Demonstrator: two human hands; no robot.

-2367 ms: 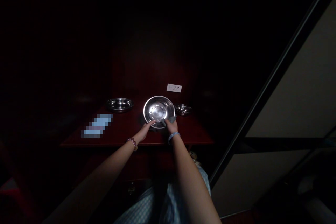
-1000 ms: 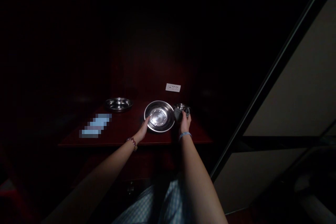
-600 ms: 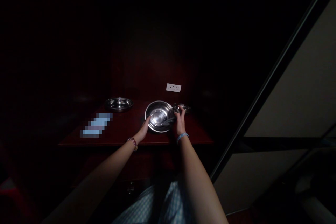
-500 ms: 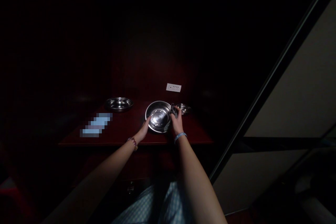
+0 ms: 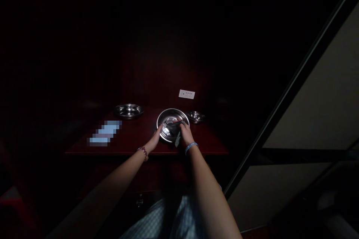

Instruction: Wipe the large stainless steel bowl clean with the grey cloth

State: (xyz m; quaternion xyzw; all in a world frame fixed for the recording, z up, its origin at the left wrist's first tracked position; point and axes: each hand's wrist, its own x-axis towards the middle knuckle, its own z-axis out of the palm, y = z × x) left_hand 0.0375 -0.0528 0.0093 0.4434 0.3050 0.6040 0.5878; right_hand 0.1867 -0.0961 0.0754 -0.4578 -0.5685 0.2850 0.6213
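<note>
A shiny steel plate (image 5: 171, 117) lies on a dark red table (image 5: 131, 140) in dim light. My left hand (image 5: 156, 137) grips the plate's near left rim. My right hand (image 5: 183, 131) is closed on a grey cloth (image 5: 171, 126) and presses it onto the inside of the plate; a corner of the cloth hangs below the hand. A beaded bracelet sits on my left wrist and a light blue band on my right wrist.
A second steel plate (image 5: 128, 110) rests at the back left, a small steel bowl (image 5: 195, 116) just right of the held plate. A blurred pale blue object (image 5: 104, 133) lies on the left. A white socket panel (image 5: 186, 94) is on the back wall. A slanted dark frame (image 5: 283, 108) borders the right.
My right hand with the cloth came back from beside the small bowl on the right and now lies over the plate's inside. My left hand stays on the rim.
</note>
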